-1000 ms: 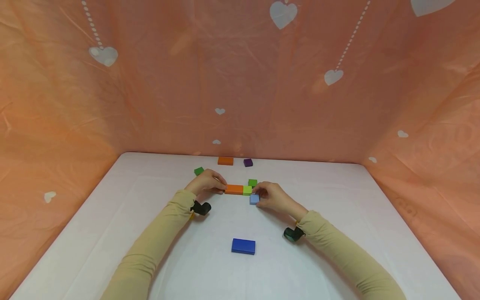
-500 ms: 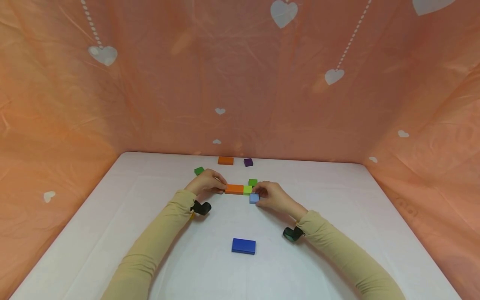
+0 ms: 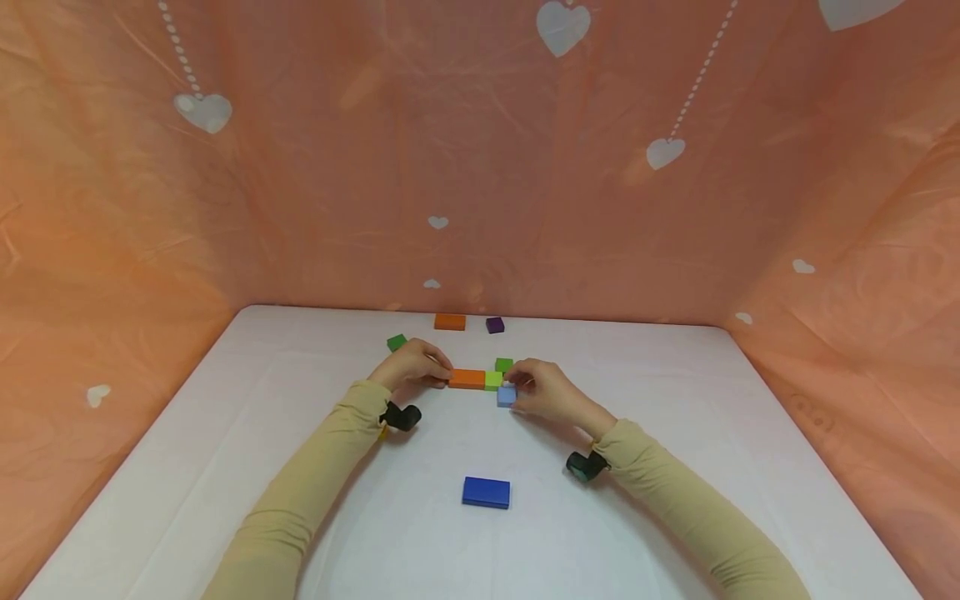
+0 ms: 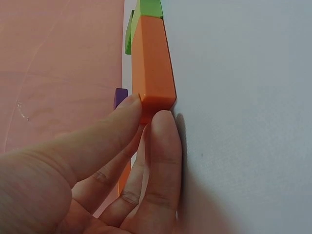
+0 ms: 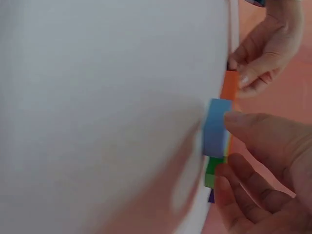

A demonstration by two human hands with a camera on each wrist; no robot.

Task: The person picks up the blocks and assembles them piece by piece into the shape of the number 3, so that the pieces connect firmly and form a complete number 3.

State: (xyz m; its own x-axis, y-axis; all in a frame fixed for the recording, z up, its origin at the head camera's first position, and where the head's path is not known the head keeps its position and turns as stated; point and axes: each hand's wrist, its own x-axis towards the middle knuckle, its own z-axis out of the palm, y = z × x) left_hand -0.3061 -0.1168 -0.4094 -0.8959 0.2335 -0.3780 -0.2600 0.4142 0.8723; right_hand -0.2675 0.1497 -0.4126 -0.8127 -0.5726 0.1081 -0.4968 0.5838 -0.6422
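Note:
In the head view, my left hand is at the left end of an orange block. Its thumb and a bent finger hold the block's end corner in the left wrist view. A lime green block adjoins the orange block's other end. My right hand holds a light blue block at the row's right end, nearer me than the lime one. The thumb lies on its edge; the other fingers are bent behind, their contact partly hidden. A green block sits just behind the lime block.
Another orange block and a purple block lie near the table's far edge. A second green block is beyond my left hand. Closer to me lies a dark blue block. An orange curtain with hearts surrounds the white table.
The light blue block has shifted very slightly away from me, toward the row, with my right hand. My left hand and the orange block stay where they were.

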